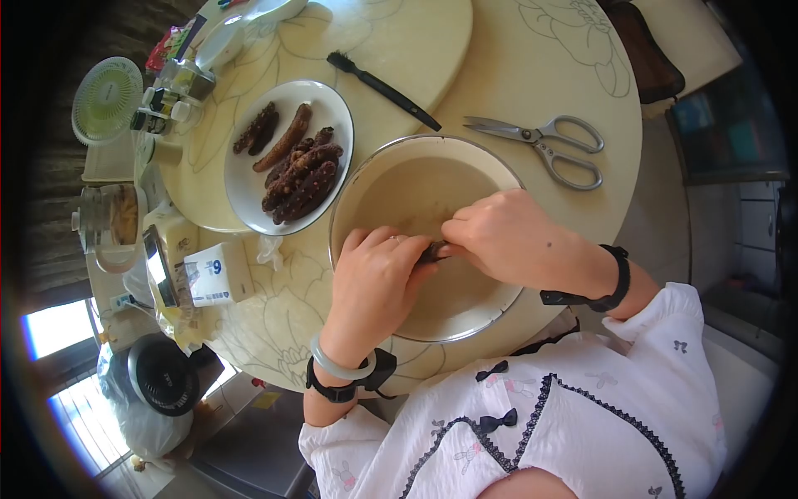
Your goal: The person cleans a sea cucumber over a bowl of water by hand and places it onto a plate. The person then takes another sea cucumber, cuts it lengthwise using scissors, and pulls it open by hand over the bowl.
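Observation:
My left hand (378, 270) and my right hand (503, 237) meet over a wide enamel basin (345, 179) of cloudy water. Between them is a small dark sea cucumber (431, 251), mostly hidden by my fingers. The left fingers are closed around it, and the right fingertips pinch its right end. Dark specks show in the water just beyond my hands. On a white plate (243, 193) to the upper left lie several brown, bumpy sea cucumbers (303, 179).
A black brush (386, 91) lies beyond the basin, and grey-handled scissors (544, 143) lie open to its right. At left are a tissue pack (218, 274), a glass teapot (112, 218), small jars (166, 104) and a green fan (108, 100). The round table's (549, 75) edge curves on the right.

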`<state>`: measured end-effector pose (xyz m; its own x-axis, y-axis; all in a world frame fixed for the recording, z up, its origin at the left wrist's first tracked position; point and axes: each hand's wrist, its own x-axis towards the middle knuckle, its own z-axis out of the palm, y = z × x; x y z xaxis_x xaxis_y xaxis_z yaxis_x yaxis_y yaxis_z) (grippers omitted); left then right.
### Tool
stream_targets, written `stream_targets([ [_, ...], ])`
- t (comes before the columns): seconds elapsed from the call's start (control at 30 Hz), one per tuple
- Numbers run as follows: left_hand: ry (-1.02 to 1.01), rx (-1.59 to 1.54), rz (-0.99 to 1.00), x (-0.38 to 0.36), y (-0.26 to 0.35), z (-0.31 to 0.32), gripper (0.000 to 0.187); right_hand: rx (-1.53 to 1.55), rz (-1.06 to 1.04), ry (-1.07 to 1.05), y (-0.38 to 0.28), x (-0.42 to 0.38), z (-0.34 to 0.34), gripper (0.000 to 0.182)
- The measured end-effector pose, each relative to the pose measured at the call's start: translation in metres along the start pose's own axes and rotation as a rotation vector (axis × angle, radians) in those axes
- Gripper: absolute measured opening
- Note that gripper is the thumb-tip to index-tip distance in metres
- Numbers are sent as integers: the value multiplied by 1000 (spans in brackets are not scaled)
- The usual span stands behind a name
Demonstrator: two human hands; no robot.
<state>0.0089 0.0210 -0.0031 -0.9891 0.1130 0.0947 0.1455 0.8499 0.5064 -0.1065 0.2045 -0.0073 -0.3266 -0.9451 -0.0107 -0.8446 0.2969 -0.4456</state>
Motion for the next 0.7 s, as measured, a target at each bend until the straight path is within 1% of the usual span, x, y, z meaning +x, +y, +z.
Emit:
stream_targets([
  [0.07,-12,-17,-1,1,-2,-1,20,31,-18,106,-2,0,0,18],
  [0.1,-21,-37,-1,1,-3,-1,20,35,-19,109,-3,0,1,18],
  [0.13,-24,-33,-2,0,-3,-2,20,35,-11,73,-3,0,1,15],
  [0.2,-16,-5,17,0,-3,-3,11,36,-3,40,-1,-2,2,13],
  [0.27,-6,2,31,-1,-6,1,9,-35,-108,40,7,-3,6,6],
  [0.3,7,6,44,-2,-7,2,6,-35,-106,43,7,-3,5,6],
  [0.37,-5,22,31,-2,-5,2,5,-90,-72,-44,8,-3,1,1],
  [0.4,-17,37,14,-2,-4,2,5,-90,-72,-43,8,-3,-1,1],
  [0.47,-17,68,18,-2,-6,4,6,-183,-2,-148,6,-2,-4,5],
  [0.57,-11,104,29,-1,-5,5,8,-168,16,-159,7,-2,-6,8],
  [0.6,-7,108,36,-1,-5,5,9,-167,16,-157,6,-3,-6,8],
  [0.67,-29,117,29,0,-4,4,8,-135,-17,14,4,-5,-7,10],
  [0.7,-50,125,23,0,-3,3,8,-133,-15,16,3,-5,-7,10],
])
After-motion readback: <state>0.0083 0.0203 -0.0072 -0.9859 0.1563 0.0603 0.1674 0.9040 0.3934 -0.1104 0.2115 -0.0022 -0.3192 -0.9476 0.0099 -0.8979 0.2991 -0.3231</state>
